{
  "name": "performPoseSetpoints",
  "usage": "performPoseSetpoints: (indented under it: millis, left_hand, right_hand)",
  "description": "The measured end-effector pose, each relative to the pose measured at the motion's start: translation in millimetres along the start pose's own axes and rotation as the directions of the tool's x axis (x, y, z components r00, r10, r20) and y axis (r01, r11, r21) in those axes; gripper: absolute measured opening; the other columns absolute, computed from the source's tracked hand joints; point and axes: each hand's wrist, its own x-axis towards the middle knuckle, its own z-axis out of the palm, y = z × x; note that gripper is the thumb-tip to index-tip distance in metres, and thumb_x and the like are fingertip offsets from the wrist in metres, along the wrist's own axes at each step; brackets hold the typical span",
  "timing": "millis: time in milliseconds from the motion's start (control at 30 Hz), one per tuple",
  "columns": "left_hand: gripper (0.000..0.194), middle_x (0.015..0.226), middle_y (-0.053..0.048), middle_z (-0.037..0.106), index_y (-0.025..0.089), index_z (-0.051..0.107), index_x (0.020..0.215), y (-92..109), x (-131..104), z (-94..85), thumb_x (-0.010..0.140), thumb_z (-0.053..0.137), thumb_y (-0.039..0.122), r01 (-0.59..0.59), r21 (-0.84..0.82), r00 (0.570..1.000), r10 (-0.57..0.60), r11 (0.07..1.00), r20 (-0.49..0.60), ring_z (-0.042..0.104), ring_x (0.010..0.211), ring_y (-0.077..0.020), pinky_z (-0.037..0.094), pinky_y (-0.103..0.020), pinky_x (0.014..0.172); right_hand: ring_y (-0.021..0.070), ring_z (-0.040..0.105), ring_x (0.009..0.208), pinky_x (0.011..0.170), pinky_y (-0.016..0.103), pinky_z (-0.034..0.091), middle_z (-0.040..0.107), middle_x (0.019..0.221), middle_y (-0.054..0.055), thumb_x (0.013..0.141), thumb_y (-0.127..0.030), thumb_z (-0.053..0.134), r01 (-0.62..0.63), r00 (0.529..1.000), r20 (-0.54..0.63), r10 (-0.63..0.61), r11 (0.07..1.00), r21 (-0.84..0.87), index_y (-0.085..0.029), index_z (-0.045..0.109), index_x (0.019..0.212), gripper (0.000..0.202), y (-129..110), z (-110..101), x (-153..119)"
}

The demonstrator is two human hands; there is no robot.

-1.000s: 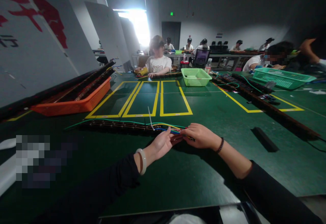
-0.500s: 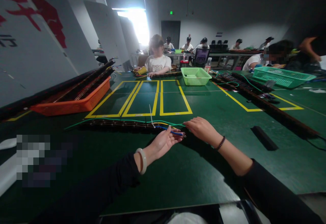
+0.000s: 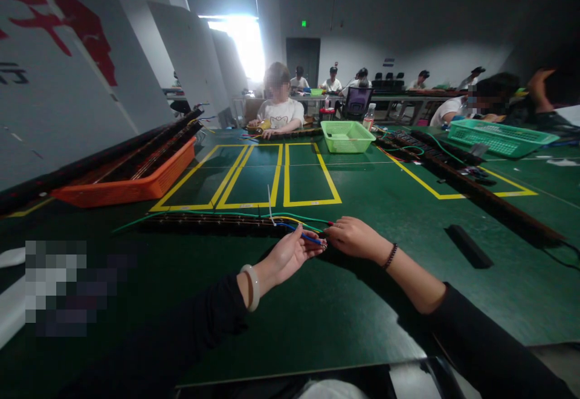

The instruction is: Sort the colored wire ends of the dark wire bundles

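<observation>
My left hand (image 3: 292,254) is turned palm up, its thumb and fingers holding a blue wire (image 3: 309,239) whose bare metal end shows at the fingertips. Close against it on the right, my right hand (image 3: 351,236) pinches the end of a green wire (image 3: 294,216); a small red bit shows at its fingers. A yellow wire (image 3: 296,222) runs between the hands and a long dark strip (image 3: 203,222) lying across the table. From that strip a white cable tie (image 3: 270,205) sticks up. What lies inside the right fingers is partly hidden.
An orange basket (image 3: 122,194) with long dark strips stands at left. A light green basket (image 3: 348,139) and a teal basket (image 3: 502,139) are farther back. A black block (image 3: 468,246) lies at right, near a long dark bar (image 3: 493,205). A person (image 3: 278,109) sits opposite.
My right hand has moved slightly down and closer to the left fingertips, with the green wire's end. My left hand has hardly moved and keeps the blue wire.
</observation>
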Motion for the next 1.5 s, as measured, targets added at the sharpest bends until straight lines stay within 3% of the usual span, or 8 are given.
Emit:
performPoseSetpoints:
  millis: [200, 500, 700, 900, 1100, 1233, 1367, 1500]
  left_hand:
    - [0.033, 0.082, -0.014, 0.066, 0.008, 0.062, 0.082, -0.3, 0.6, -1.8, 0.091, 0.043, 0.033, 0.014, 0.011, 1.000, -0.014, 1.000, 0.015, 0.063, 0.084, -0.0206, 0.046, -0.036, 0.086]
    - [0.039, 0.079, -0.014, 0.065, 0.008, 0.062, 0.078, 1.6, -1.1, 2.3, 0.091, 0.041, 0.039, 0.032, 0.010, 0.999, -0.032, 0.999, -0.019, 0.063, 0.082, -0.0202, 0.045, -0.036, 0.086]
    - [0.035, 0.080, -0.014, 0.066, 0.008, 0.061, 0.078, 3.1, -2.0, 3.7, 0.092, 0.040, 0.032, 0.048, -0.027, 0.999, -0.049, 0.998, -0.017, 0.064, 0.082, -0.0212, 0.045, -0.037, 0.087]
    - [0.036, 0.084, -0.013, 0.066, 0.009, 0.062, 0.082, 5.0, -2.7, 6.0, 0.093, 0.038, 0.033, 0.083, -0.060, 0.996, -0.084, 0.995, -0.006, 0.064, 0.082, -0.0193, 0.045, -0.034, 0.087]
    - [0.037, 0.089, -0.013, 0.066, 0.008, 0.062, 0.089, 3.9, -0.3, 5.5, 0.093, 0.036, 0.034, 0.062, -0.060, 0.998, -0.062, 0.996, 0.001, 0.063, 0.084, -0.0183, 0.045, -0.033, 0.087]
    - [0.037, 0.091, -0.015, 0.066, 0.007, 0.061, 0.093, 3.5, 0.8, 5.5, 0.094, 0.035, 0.032, 0.061, -0.042, 0.998, -0.060, 0.997, 0.029, 0.062, 0.089, -0.0196, 0.044, -0.036, 0.090]
    - [0.040, 0.088, -0.017, 0.066, 0.006, 0.061, 0.091, 2.1, -1.2, 6.4, 0.094, 0.032, 0.033, 0.077, 0.075, 0.994, -0.083, 0.994, 0.075, 0.064, 0.087, -0.0209, 0.045, -0.038, 0.087]
    - [0.042, 0.083, -0.019, 0.066, 0.005, 0.061, 0.083, 1.0, -5.3, 8.2, 0.093, 0.034, 0.035, 0.060, 0.240, 0.990, -0.088, 0.969, 0.109, 0.065, 0.078, -0.0221, 0.048, -0.038, 0.080]
  right_hand:
    - [0.0155, 0.058, 0.066, 0.068, 0.028, 0.042, 0.064, 0.071, 0.007, 0.084, -0.020, 0.050, 0.002, 0.997, -0.077, 0.005, 0.996, 0.089, -0.015, 0.064, 0.086, 0.015, -2.8, -1.9, -1.1]
    - [0.0147, 0.058, 0.064, 0.066, 0.027, 0.039, 0.065, 0.069, 0.004, 0.086, -0.026, 0.053, 0.018, 0.999, 0.034, -0.021, 0.995, 0.095, -0.017, 0.065, 0.085, 0.016, -5.8, -2.2, 1.0]
    - [0.0150, 0.057, 0.069, 0.067, 0.027, 0.039, 0.064, 0.073, 0.006, 0.094, -0.029, 0.041, -0.050, 0.989, -0.134, 0.063, 0.994, 0.098, -0.016, 0.065, 0.088, 0.028, -5.0, -9.9, -0.8]
    - [0.0167, 0.056, 0.073, 0.068, 0.029, 0.041, 0.063, 0.078, 0.007, 0.088, -0.048, 0.049, 0.117, 0.978, -0.193, -0.084, 0.979, 0.166, -0.015, 0.060, 0.110, 0.041, -15.2, -14.7, -1.5]
    - [0.0152, 0.054, 0.073, 0.069, 0.028, 0.042, 0.063, 0.083, 0.006, 0.094, -0.028, 0.042, 0.132, 0.976, -0.192, -0.103, 0.981, 0.144, -0.019, 0.060, 0.111, 0.026, -23.0, -2.6, 3.9]
    - [0.0145, 0.052, 0.073, 0.068, 0.026, 0.042, 0.060, 0.081, 0.006, 0.094, -0.022, 0.040, 0.090, 0.975, -0.215, -0.052, 0.981, 0.172, -0.018, 0.060, 0.110, 0.026, -21.0, 4.6, 3.7]
    - [0.0144, 0.050, 0.071, 0.065, 0.025, 0.041, 0.058, 0.077, 0.005, 0.094, -0.021, 0.041, -0.021, 0.968, -0.242, 0.062, 0.986, 0.167, -0.015, 0.061, 0.106, 0.024, -18.0, 7.9, 3.4]
    - [0.0134, 0.048, 0.065, 0.061, 0.024, 0.037, 0.056, 0.071, 0.003, 0.092, -0.018, 0.044, -0.069, 0.981, -0.173, 0.092, 0.988, 0.135, -0.016, 0.064, 0.098, 0.021, -15.4, 10.2, 4.7]
